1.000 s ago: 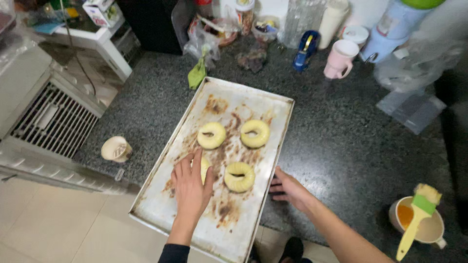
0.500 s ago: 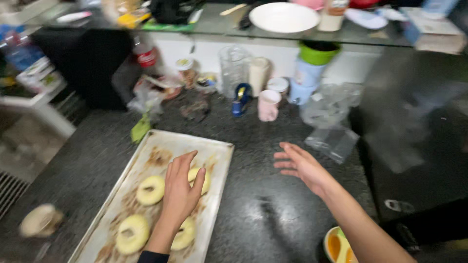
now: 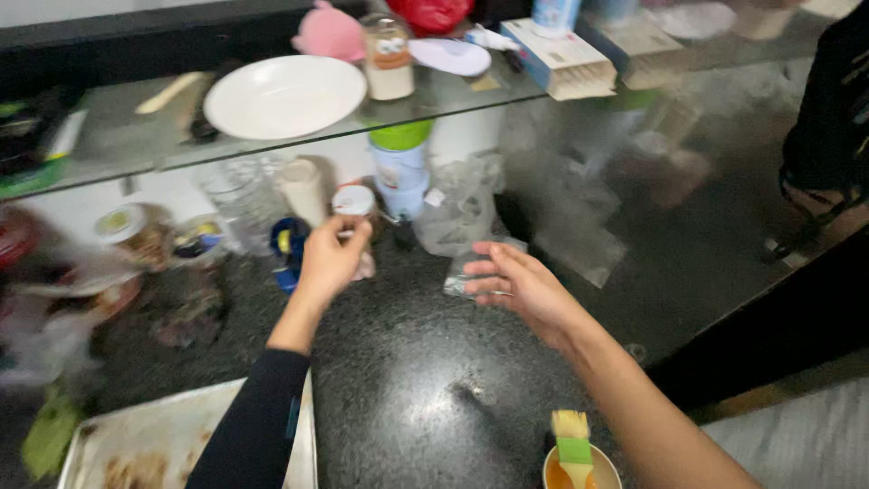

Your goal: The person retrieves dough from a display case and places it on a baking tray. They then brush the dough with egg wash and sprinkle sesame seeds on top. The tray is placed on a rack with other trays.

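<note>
Reaching forward over the dark speckled table [image 3: 425, 380], the left hand [image 3: 330, 258] has its fingers curled at a pink cup [image 3: 355, 206] with a white rim, which stands at the back of the table under the glass shelf [image 3: 299, 136]. The fingertips seem to touch the cup near its handle, but the picture is blurred there, so I cannot tell if the grip is really closed on it. The left arm wears a black sleeve [image 3: 258, 426].

The right hand [image 3: 516, 285] hovers above the table with the fingers spread and loose; its grip is wide and holds nothing. Just behind it lies a clear plastic bag [image 3: 462, 217].

At the bottom edge, a small cup of orange liquid [image 3: 579, 471] carries a brush with a green handle [image 3: 572, 444]. In the lower left corner, one end of a metal baking tray [image 3: 181, 435] with brown crumbs shows. On the glass shelf lies a white plate [image 3: 285, 95], and beside it stands a jar [image 3: 389, 59].
</note>
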